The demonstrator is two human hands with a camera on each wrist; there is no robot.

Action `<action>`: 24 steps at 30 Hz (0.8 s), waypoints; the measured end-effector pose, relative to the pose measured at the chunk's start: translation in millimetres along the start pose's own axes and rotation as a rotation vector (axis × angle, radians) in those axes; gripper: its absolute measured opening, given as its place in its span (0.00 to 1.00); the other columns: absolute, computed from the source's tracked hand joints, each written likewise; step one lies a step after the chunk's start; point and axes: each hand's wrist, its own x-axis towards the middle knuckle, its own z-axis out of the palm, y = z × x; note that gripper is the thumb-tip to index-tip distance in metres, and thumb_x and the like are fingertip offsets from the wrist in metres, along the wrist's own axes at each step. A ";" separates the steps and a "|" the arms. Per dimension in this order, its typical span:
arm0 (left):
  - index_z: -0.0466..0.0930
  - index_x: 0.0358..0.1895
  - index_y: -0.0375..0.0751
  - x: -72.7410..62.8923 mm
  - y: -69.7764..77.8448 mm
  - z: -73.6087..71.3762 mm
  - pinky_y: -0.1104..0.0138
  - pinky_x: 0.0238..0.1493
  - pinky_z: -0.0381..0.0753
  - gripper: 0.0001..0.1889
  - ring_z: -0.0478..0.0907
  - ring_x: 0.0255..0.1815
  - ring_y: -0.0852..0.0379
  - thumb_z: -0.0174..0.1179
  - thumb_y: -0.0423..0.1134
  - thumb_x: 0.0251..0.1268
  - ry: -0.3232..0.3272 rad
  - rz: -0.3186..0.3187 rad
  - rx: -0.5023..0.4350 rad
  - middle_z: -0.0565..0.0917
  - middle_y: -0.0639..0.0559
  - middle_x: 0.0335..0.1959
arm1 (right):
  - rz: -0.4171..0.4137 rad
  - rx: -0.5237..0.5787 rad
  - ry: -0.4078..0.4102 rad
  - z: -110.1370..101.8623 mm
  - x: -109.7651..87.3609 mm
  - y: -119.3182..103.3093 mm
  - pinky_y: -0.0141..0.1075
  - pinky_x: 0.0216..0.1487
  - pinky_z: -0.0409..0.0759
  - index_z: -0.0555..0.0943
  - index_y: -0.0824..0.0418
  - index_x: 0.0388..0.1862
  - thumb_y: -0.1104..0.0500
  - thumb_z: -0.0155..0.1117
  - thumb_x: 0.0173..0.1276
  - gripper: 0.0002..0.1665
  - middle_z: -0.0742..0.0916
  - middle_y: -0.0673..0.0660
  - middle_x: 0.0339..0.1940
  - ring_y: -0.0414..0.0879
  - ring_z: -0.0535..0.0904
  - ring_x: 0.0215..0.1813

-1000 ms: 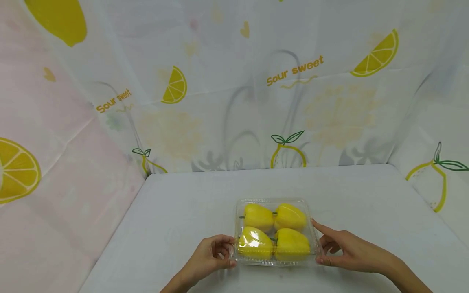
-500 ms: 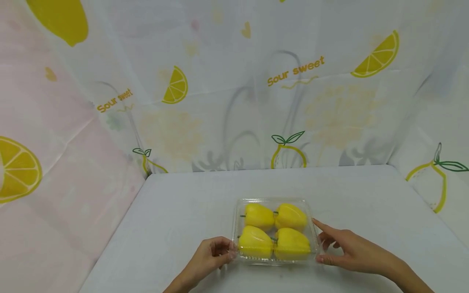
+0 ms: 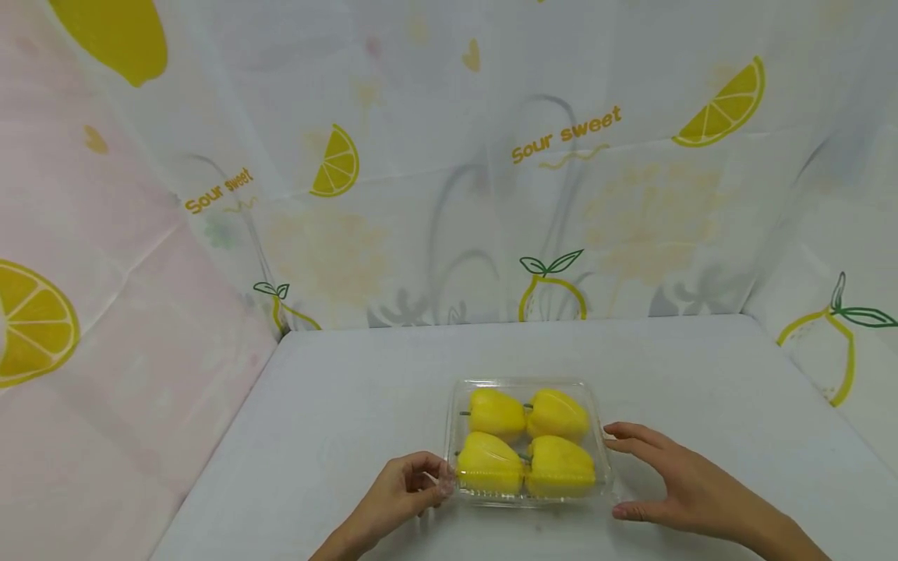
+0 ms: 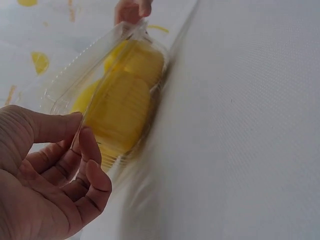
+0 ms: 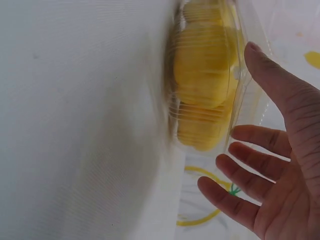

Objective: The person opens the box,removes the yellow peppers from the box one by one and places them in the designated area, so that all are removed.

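Peppers [image 3: 495,414] in box [image 3: 532,502], left hand [image 3: 401,492] gripping it

Booth-like space, type of room unclear: a white tabletop [image 3: 365,389] enclosed on three sides by lemon-print cloth [image 3: 449,117] reading "Sour sweet".

White tabletop [image 3: 365,389], pale backdrop [image 3: 449,101] with lemon prints and "Sour sweet" lettering, pinkish left side [image 3: 84,226]

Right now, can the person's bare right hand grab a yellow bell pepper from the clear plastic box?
Probably not: the clear plastic box seems covered, so plastic blocks the four yellow bell peppers. The bare right hand is close beside the box, though.
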 end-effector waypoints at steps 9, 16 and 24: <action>0.82 0.46 0.33 1.2 1.1 -2.9 0.74 0.22 0.71 0.11 0.75 0.27 0.62 0.66 0.31 0.62 -0.019 0.003 0.032 0.84 0.49 0.37 | -0.146 -0.074 0.119 3.8 -1.3 -1.3 0.18 0.53 0.69 0.83 0.49 0.51 0.40 0.76 0.55 0.27 0.83 0.46 0.57 0.41 0.81 0.52; 0.81 0.46 0.32 3.1 3.9 -3.9 0.75 0.22 0.71 0.11 0.73 0.26 0.64 0.66 0.31 0.62 -0.041 0.023 0.039 0.84 0.46 0.37 | -0.261 -0.094 0.196 9.6 -1.1 -2.1 0.22 0.43 0.75 0.82 0.47 0.44 0.46 0.77 0.55 0.20 0.86 0.49 0.51 0.39 0.83 0.43; 0.80 0.47 0.30 3.5 5.4 -3.2 0.74 0.22 0.70 0.11 0.72 0.25 0.64 0.65 0.29 0.63 -0.055 0.018 0.000 0.83 0.43 0.38 | -0.369 -0.158 0.246 16.8 -2.1 -7.8 0.24 0.32 0.73 0.80 0.49 0.34 0.45 0.56 0.75 0.13 0.88 0.50 0.44 0.36 0.81 0.36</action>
